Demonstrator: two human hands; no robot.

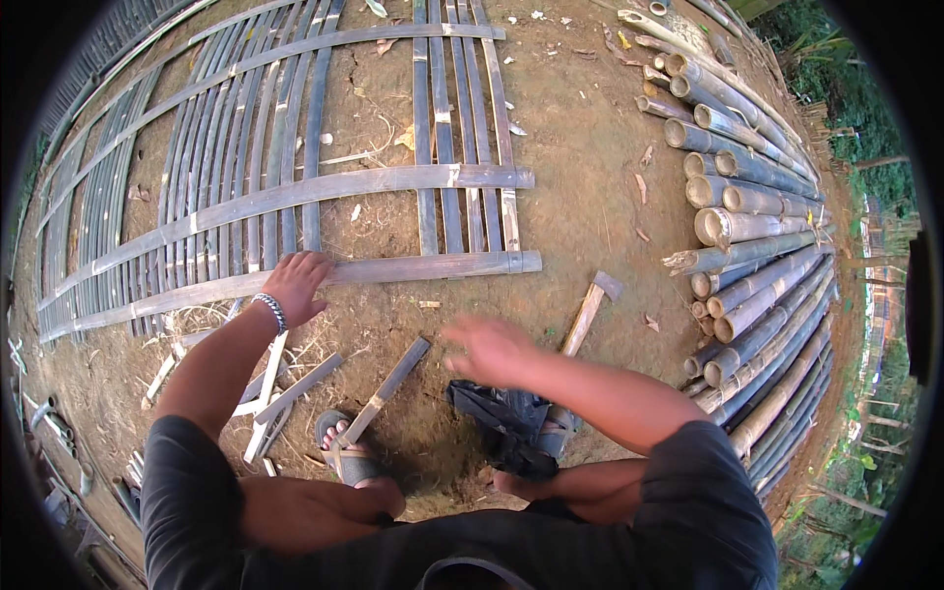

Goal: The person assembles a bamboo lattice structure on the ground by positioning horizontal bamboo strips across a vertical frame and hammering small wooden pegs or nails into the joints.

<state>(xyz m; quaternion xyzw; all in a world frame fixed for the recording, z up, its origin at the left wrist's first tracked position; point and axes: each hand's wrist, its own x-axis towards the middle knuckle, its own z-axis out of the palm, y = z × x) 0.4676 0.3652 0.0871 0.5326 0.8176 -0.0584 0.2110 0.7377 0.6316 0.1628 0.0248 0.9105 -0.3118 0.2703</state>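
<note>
My left hand (298, 285), with a silver chain bracelet at the wrist, lies with fingers apart on the nearest long rail (433, 266) of a bamboo slat frame (324, 187) on the ground. My right hand (487, 349) hovers to the right of it, above the dirt, blurred by motion. Whether its fingers hold anything cannot be made out. Below that hand, a crumpled black plastic bag (503, 418) lies by my right foot. A tool with a wooden handle (583, 320) and a flat head rests just beyond. One short bamboo strip (390, 386) leans near my left sandal.
Several bamboo offcuts (280, 398) are scattered by my left foot. To the right lies a stack of cut bamboo poles (767, 226), their ends facing the frame. Bare earth (580, 167) separates frame and stack. Greenery (865, 108) borders the far right.
</note>
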